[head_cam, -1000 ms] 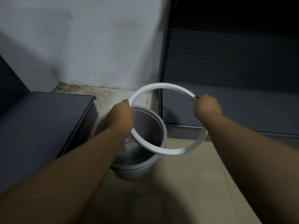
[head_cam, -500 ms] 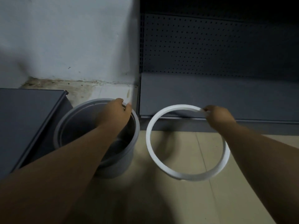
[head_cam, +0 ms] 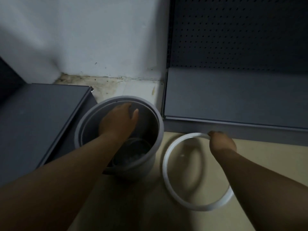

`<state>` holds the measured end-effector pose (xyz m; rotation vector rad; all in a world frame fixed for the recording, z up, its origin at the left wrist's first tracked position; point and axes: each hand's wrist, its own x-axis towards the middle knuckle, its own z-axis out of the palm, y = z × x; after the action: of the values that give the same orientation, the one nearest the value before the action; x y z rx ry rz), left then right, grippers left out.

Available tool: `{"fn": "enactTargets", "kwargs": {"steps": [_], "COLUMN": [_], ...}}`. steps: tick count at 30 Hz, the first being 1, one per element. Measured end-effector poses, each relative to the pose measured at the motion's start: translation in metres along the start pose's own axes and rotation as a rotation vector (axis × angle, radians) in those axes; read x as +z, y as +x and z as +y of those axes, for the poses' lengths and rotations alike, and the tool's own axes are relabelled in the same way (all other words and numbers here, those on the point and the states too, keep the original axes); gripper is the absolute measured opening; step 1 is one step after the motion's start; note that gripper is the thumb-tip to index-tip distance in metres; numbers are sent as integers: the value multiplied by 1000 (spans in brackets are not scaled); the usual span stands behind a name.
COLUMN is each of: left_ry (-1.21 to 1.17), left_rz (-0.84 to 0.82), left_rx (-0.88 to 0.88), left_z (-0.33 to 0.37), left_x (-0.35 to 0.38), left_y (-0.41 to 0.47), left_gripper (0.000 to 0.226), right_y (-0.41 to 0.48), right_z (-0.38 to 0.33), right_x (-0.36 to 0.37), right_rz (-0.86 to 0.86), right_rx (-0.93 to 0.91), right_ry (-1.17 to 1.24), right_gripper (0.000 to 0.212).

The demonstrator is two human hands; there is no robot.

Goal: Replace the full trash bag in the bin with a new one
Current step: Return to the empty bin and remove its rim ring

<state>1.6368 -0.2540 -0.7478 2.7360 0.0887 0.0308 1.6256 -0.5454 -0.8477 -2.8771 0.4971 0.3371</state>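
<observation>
Dim light, stained white wall (head_cam: 100,39), beige tiled floor (head_cam: 133,205) — dark pegboard shelving (head_cam: 233,47), grey shelf (head_cam: 33,122)

The bin (head_cam: 160,129) looks like grey plastic, smooth and matt, dull inside too. The ring (head_cam: 198,207) at four o'clock is white plastic, smooth with a faint sheen. The shelf deck (head_cam: 41,114) at nine o'clock and the shelf base (head_cam: 233,97) at two o'clock seem to be painted sheet metal, matt grey, as does the perforated back panel (head_cam: 233,34) at one o'clock. The wall (head_cam: 100,39) is chalky white paint, stained along its foot. The floor tiles (head_cam: 266,155) are smooth beige.
</observation>
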Motion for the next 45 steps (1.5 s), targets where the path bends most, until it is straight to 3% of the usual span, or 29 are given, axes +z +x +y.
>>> {"fn": "enactTargets", "kwargs": {"steps": [13,25,32,38,45], "left_ry": [5,101,75,71,88], "left_rz": [2,32,-3,-5,114], "left_rx": [-21,35,7,-37,-78], "left_z": [-9,-5,27,68,112], "left_x": [1,-32,-149,-298,-492], "left_y": [4,12,8,-3,-25], "left_gripper": [46,45,43,44,43], "right_y": [-4,-29,-77,-129,-193], "right_z": [-5,-52,-122,-195,-278], "right_x": [11,-53,-175,-317,-502], "right_rz": [-10,250,182,173,238], "right_rx": [21,-101,-197,-325,-521], "right_ry": [-127,-98,-99,-90,-71], "right_gripper": [44,31,35,36,37]}}
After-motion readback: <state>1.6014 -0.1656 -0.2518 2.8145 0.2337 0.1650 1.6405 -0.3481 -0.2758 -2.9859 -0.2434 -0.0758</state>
